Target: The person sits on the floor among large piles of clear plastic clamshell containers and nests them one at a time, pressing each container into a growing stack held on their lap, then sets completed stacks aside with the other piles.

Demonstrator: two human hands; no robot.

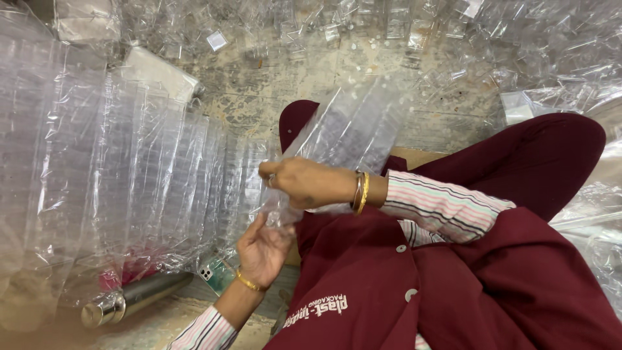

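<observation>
Clear plastic sheet (350, 129) pinched in both hands, right hand (301, 185), left hand (262, 249)

Light is even and fairly bright, falling from above with no hard shadows on the floor (272, 97). White glare streaks run down the clear plastic sheets (129, 175) at left and sparkle across the loose bags (518, 52) at top right. The wide lens bends and smears the left edge. The steel bottle (136, 298) carries a soft highlight. The centre stays reasonably sharp; the corners go soft.
</observation>
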